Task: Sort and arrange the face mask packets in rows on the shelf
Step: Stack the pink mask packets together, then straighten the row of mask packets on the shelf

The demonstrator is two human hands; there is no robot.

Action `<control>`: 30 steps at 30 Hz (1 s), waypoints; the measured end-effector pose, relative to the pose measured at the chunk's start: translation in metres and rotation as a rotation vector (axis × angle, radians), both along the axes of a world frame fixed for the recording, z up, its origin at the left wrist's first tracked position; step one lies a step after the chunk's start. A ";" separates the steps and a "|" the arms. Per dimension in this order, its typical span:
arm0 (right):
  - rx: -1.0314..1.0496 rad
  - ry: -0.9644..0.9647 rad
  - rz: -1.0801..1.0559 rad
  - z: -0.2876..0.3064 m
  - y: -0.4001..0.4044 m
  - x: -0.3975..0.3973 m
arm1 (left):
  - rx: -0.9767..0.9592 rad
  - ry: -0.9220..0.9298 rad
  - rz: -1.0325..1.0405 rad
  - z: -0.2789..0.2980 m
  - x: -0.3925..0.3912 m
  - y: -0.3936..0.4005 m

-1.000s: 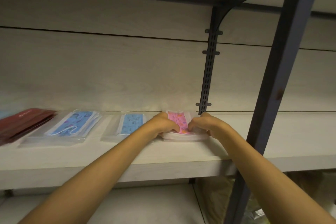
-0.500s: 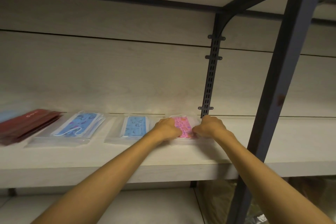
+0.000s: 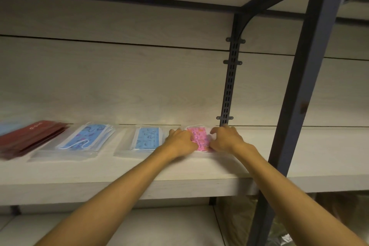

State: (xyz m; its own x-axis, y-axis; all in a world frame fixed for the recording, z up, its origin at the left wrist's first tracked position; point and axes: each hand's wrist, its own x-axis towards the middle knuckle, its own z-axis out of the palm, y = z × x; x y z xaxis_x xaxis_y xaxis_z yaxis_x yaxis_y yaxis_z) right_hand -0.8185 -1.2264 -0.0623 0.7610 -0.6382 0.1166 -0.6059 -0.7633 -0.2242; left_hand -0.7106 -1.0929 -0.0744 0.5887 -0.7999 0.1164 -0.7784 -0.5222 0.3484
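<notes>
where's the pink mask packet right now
In the head view the pink mask packet lies on the shelf right of centre, between the left hand and right hand, just right of a blue mask packet.

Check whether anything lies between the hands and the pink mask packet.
Nothing visible does: the left hand and right hand already rest on the pink mask packet, one on each side, on the shelf.

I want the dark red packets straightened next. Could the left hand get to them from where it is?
Probably yes. The left hand rests on the pink mask packet, and the dark red packets lie further left along the same open shelf. Only flat blue mask packets lie between; reaching over them looks unobstructed.
</notes>
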 end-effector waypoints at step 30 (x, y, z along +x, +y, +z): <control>-0.006 -0.131 0.160 0.023 0.114 0.084 | -0.142 0.046 0.104 0.028 0.086 0.142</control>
State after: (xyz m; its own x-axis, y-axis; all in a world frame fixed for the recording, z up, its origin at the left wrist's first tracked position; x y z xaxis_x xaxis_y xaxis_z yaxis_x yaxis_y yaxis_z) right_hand -0.7345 -1.1127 -0.0394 0.8304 -0.5098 0.2247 -0.4429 -0.8488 -0.2889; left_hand -0.6249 -0.9505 -0.0464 0.6750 -0.7115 0.1952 -0.7042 -0.5424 0.4582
